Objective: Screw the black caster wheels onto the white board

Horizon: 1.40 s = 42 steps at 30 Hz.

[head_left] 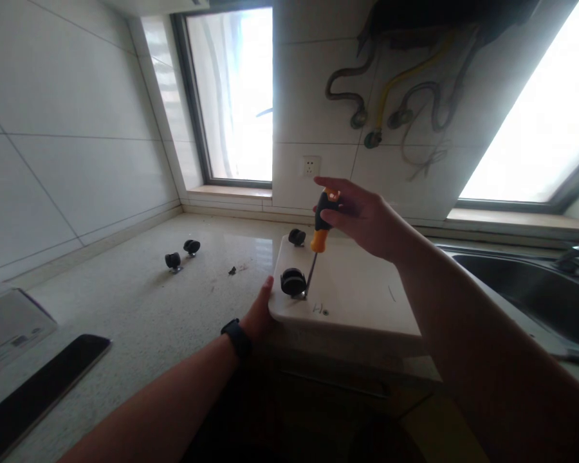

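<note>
A black and yellow screwdriver [321,220] stands nearly upright in my right hand [354,209], its handle between my thumb and fingers. Its tip meets the mounting plate of a black caster wheel [293,281] on a white board [357,276]. My left hand [261,307], wearing a dark watch, rests against the board's left edge with the thumb on the rim; its other fingers are hidden below. Farther back on the same board sits a second black caster [296,236]. A small screw or hole [325,312] shows near the front edge.
Two loose casters [172,260] and some small dark bits [232,271] lie on the speckled countertop [193,308]. A dark phone-like slab [43,392] and a white box [14,328] are at left. At right is a metal sink [511,283]; hoses [390,80] hang on the wall.
</note>
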Motion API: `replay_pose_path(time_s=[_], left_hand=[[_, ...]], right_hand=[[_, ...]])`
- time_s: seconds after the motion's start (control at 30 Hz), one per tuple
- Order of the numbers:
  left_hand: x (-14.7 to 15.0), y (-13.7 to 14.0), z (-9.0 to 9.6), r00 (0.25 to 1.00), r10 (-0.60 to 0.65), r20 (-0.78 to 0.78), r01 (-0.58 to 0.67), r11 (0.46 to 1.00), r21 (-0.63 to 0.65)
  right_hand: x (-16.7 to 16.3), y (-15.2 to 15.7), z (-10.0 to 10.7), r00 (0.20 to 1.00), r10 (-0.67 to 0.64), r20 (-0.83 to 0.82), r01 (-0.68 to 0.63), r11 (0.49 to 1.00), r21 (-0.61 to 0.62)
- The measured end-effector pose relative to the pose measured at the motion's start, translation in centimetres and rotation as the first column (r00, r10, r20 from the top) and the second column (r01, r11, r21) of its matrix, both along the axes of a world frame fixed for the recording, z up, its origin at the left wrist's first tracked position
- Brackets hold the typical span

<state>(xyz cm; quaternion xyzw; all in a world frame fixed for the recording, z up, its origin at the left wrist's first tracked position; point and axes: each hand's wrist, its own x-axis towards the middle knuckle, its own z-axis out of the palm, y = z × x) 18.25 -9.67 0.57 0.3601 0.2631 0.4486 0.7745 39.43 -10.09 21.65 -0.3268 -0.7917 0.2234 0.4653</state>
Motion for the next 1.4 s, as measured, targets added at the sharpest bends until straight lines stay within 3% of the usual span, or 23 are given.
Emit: replay_pose_path(time_s=[0.2, 0.4, 0.47, 0.57, 0.67, 0.77, 0.83, 0.9, 1.03, 1.13, 1.2, 1.3, 1.4], left_hand=[[0.0, 0.2, -0.6, 0.999, -0.036, 0.021, 0.036, 0.999, 0.010], [-0.2, 0.1, -0.6, 0.999, -0.050, 0.010, 0.050, 0.998, 0.026], [-0.1, 0.1, -0.7, 0.998, -0.067, 0.014, 0.067, 0.998, 0.016], [-0.1, 0.3, -0.8, 0.998, -0.063, 0.030, 0.062, 0.998, 0.033], [-0.1, 0.3, -0.9, 0.997, -0.073, 0.039, 0.072, 0.997, 0.039], [-0.1, 0.3, -0.8, 0.993, -0.106, 0.051, 0.105, 0.994, 0.023], [0.0, 0.3, -0.8, 0.993, -0.106, 0.050, 0.105, 0.994, 0.023], [0.0, 0.3, -0.8, 0.995, -0.086, 0.041, 0.084, 0.996, 0.035], [-0.1, 0.3, -0.8, 0.999, -0.049, -0.001, 0.049, 0.998, 0.030], [-0.2, 0.2, -0.5, 0.999, -0.046, -0.017, 0.047, 0.999, 0.026], [-0.2, 0.1, -0.4, 0.999, -0.041, -0.012, 0.041, 0.998, 0.038], [-0.2, 0.1, -0.5, 1.000, -0.029, -0.009, 0.029, 0.998, 0.057], [-0.3, 0.3, -0.8, 1.000, 0.012, -0.023, -0.010, 0.998, 0.060]], right_hand=[[-0.4, -0.1, -0.5, 0.969, -0.249, 0.001, 0.245, 0.954, 0.170], [0.0, -0.6, 0.6, 0.999, 0.042, -0.025, -0.043, 0.998, -0.037], [0.1, -0.5, 0.7, 1.000, 0.017, -0.017, -0.018, 0.999, -0.043], [0.1, -0.5, 0.3, 0.992, -0.127, -0.017, 0.127, 0.991, 0.040], [-0.4, -0.7, -0.1, 0.959, -0.283, -0.022, 0.282, 0.940, 0.193], [-1.0, -1.3, -0.2, 0.904, -0.427, 0.002, 0.397, 0.842, 0.365], [-1.3, -1.5, -0.1, 0.876, -0.481, 0.042, 0.426, 0.810, 0.403], [-1.6, -1.4, -0.1, 0.894, -0.444, 0.054, 0.401, 0.849, 0.343], [-1.5, -0.8, 0.3, 0.986, -0.164, 0.025, 0.162, 0.984, 0.072], [-0.9, -0.8, 1.0, 0.997, 0.069, -0.018, -0.071, 0.989, -0.132], [-0.5, -1.1, 1.6, 0.988, 0.152, 0.003, -0.149, 0.971, -0.188], [-0.1, -1.2, 2.0, 0.988, 0.091, 0.122, -0.077, 0.991, -0.113], [-0.3, -1.0, 1.8, 0.961, -0.188, 0.202, 0.167, 0.979, 0.117]])
